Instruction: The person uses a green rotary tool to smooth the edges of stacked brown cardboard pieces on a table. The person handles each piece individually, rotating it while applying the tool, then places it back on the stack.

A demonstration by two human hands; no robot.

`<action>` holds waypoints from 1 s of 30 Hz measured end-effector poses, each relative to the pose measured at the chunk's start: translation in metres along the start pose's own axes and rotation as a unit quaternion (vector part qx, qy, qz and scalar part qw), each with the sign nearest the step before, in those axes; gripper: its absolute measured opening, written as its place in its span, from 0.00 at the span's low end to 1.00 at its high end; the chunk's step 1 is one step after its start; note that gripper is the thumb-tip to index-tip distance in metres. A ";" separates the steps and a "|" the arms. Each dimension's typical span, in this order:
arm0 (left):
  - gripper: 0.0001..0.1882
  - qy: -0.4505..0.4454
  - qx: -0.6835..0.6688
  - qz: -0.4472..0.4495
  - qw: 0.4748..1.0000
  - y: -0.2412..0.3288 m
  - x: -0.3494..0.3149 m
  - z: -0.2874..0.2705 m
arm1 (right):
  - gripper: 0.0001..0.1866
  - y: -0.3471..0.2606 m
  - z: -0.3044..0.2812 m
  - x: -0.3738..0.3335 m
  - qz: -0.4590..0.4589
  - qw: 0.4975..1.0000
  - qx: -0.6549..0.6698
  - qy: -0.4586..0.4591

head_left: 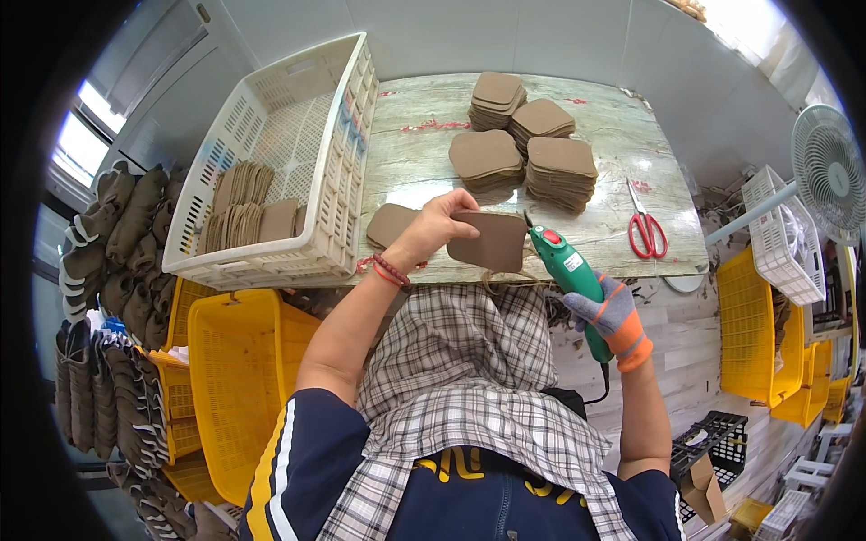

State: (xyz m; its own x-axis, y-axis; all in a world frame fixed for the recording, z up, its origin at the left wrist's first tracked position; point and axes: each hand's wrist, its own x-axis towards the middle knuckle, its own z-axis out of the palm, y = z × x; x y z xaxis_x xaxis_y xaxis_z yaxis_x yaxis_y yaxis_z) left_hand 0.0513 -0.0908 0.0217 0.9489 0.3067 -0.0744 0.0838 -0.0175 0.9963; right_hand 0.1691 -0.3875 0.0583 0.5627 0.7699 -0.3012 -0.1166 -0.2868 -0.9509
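Between the thumb and fingers of my bare left hand is a brown fabric piece with rounded corners, held up over the table's front edge. My right hand, in a grey and orange glove, is wrapped round a green power tool with a cord. The tool's dark, narrow tip is at the right edge of the fabric piece; whether they touch I cannot tell. Behind my left hand more brown pieces lie on the table. Several stacks of similar pieces stand farther back.
Red-handled scissors lie on the table at the right. A white plastic crate with bundled brown pieces stands at the left. Yellow baskets are below it, beside piled dark items. A fan stands at the far right.
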 end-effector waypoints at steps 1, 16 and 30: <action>0.11 0.025 -0.008 0.010 1.000 0.000 0.000 -0.003 | 0.23 0.000 -0.001 0.000 0.001 1.000 0.003 -0.011; 0.05 0.026 -0.125 -0.028 0.991 0.013 -0.003 -0.009 | 0.18 0.003 -0.002 -0.003 0.010 0.998 -0.014 -0.064; 0.07 -0.056 -0.002 -0.077 0.995 0.008 0.003 0.009 | 0.20 -0.002 0.008 0.004 0.013 0.997 -0.034 -0.069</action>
State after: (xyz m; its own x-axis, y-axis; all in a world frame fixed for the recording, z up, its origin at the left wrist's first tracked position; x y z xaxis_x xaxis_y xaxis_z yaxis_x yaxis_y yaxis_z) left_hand 0.0573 -0.0990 0.0292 0.9532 0.1971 -0.2294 0.2288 0.0260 0.9731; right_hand 0.1643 -0.3795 0.0582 0.4418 0.8313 -0.3372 -0.0709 -0.3423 -0.9369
